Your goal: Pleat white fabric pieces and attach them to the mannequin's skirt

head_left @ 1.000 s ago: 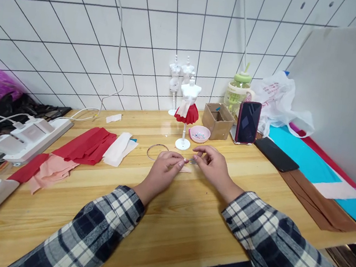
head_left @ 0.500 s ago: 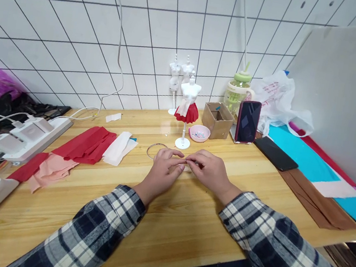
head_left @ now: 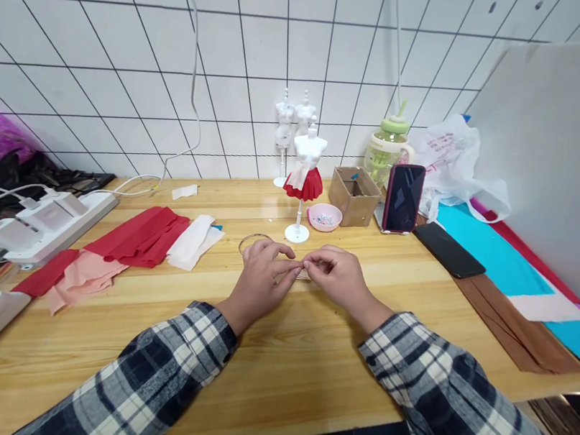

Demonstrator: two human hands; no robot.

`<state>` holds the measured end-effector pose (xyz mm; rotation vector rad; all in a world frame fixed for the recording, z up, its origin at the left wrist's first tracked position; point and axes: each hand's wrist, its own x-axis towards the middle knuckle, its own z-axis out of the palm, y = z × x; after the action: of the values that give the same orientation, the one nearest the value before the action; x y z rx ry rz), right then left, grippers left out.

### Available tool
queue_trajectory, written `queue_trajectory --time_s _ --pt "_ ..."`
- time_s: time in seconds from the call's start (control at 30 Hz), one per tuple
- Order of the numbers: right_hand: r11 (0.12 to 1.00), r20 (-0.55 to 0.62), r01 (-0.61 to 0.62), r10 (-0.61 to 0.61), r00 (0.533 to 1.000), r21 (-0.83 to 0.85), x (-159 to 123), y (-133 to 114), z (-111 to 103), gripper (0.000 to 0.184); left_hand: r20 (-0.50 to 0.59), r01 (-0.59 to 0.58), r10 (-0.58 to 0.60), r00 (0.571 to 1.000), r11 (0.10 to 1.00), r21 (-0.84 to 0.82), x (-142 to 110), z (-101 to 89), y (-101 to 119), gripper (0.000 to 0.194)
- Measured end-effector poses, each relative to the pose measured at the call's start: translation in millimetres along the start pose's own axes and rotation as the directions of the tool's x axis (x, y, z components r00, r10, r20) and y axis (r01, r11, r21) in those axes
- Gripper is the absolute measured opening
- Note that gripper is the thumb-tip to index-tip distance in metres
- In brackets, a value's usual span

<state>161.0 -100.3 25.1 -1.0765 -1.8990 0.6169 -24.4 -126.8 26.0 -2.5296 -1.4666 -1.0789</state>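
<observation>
My left hand (head_left: 266, 276) and my right hand (head_left: 339, 276) meet over the middle of the wooden table, fingertips pinched together. Whatever lies between the fingertips is too small to make out. Under the fingers shows a sliver of a pale flat thing (head_left: 305, 276). A thin metal ring (head_left: 246, 240) lies just behind my left hand, partly hidden by it. Beyond the hands stands a small white mannequin (head_left: 309, 149) wearing a red skirt (head_left: 312, 186) with a white piece at its front. Beside its base sits a pink dish (head_left: 323, 227) holding small shiny bits.
Red cloth (head_left: 139, 239) and white cloth (head_left: 193, 243) lie to the left, near a power strip (head_left: 70, 232). At the back are a cardboard box (head_left: 354, 209), a propped phone (head_left: 403, 199) and a green-lidded bottle (head_left: 388, 141). Right of them, a black phone (head_left: 451, 250) rests on brown cloth (head_left: 518, 328).
My fingertips have drawn slightly closer together, with the left fingers and thumb now pinched nearer the right ones. Everything else on the table stays where it was.
</observation>
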Motion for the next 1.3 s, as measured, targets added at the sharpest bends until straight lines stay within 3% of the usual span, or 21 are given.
queue_trajectory --time_s 0.27,0.6,0.83,1.3 --pt "0.998 0.019 0.001 -0.002 1.000 0.067 -0.9 -2.1 2.5 0.010 0.025 0.069 -0.068 0.997 0.996 -0.057 2.7 -2.1 -1.4 0.020" --pt "0.993 0.057 0.054 -0.060 0.997 0.105 -4.2 -8.9 2.7 0.013 -0.047 0.096 -0.104 0.993 0.983 -0.160 5.3 -3.3 -1.8 0.014" --pt "0.991 0.036 0.132 -0.132 0.991 0.023 -7.8 -9.9 5.5 0.018 -0.026 0.146 -0.155 0.988 0.966 -0.213 8.8 -2.1 -6.5 0.014" --pt "0.998 -0.001 0.043 -0.043 0.999 -0.051 -4.8 -12.9 3.4 0.006 -0.008 0.087 -0.089 0.996 0.988 -0.125 5.3 -1.2 0.2 0.012"
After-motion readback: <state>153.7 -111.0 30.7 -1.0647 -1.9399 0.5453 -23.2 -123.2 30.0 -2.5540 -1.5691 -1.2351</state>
